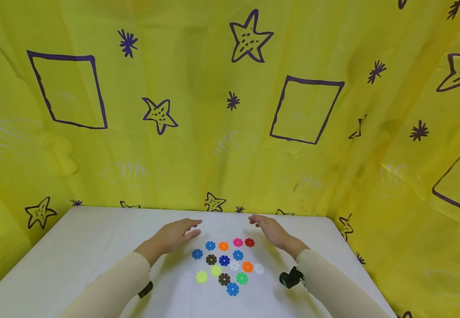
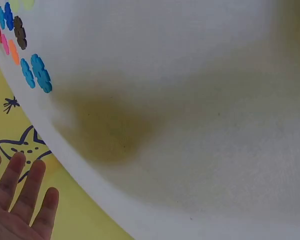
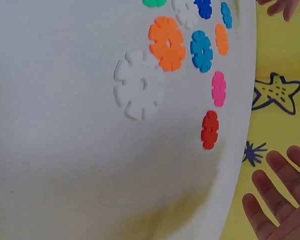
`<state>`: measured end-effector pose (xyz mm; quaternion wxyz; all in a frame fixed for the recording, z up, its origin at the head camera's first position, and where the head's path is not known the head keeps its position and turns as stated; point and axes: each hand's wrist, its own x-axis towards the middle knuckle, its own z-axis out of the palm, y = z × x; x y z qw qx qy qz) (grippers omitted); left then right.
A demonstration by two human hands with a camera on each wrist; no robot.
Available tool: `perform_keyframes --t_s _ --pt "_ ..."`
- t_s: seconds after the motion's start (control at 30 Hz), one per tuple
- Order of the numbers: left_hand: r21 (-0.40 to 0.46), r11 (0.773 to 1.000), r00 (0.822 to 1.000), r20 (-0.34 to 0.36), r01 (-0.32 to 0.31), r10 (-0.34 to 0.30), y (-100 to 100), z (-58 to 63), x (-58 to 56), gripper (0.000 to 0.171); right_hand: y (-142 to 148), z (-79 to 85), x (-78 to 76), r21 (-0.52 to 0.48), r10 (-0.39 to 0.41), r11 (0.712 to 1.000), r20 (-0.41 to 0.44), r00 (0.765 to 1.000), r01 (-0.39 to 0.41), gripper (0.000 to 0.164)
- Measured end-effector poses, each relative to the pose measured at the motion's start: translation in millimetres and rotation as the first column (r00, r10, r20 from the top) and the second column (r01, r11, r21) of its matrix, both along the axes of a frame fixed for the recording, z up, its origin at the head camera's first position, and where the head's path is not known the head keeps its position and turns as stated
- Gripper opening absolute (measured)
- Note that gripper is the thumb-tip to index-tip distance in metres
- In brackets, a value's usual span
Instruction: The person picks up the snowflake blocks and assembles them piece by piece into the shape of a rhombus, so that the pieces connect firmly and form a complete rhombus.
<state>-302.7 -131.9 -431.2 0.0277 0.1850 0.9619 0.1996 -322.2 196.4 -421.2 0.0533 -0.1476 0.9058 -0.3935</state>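
Several notched plastic discs, each with a hole in its middle, lie flat on a white table [image 1: 107,238]. Among them are a red disc [image 1: 250,242], a pink disc [image 1: 238,242], an orange disc [image 1: 247,266], a green disc [image 1: 242,278] and a white disc [image 3: 140,86]. My left hand [image 1: 174,235] hovers to the left of the group, its fingers extended and holding nothing. On the other side my right hand [image 1: 271,230] is raised above the table, near the red disc, also with nothing in it. Both hands show loosely straight, spread fingers in the wrist views.
A yellow cloth [image 1: 198,154] with purple stars and squares hangs behind the table and along both sides. Dark straps or devices show at the wrists, one black piece [image 1: 291,278] beneath the right forearm. Shadows of the arms fall on the table.
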Motion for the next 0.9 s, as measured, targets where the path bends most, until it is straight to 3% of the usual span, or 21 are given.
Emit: perform_keyframes --t_s 0.2,0.43,0.63,0.9 --pt "0.146 0.989 0.999 0.033 -0.034 0.029 -0.7 -7.1 -2.1 0.044 8.9 -7.4 -3.7 -0.008 -0.059 0.998 0.014 0.998 0.059 0.057" --pt "0.275 0.954 0.988 0.128 -0.117 0.085 1.5 -11.1 1.0 0.039 9.1 -12.9 -2.4 -0.035 -0.049 0.998 0.053 0.997 0.051 0.048" --pt "0.322 0.93 0.976 0.176 -0.176 0.124 4.0 -14.7 4.1 0.035 4.4 -22.2 -2.1 -0.024 -0.078 0.996 0.093 0.993 0.08 0.048" --pt "0.357 0.912 0.967 0.216 -0.204 0.132 4.0 -21.8 6.8 0.03 5.0 -28.1 0.6 -0.016 -0.086 0.996 0.094 0.992 0.088 0.044"
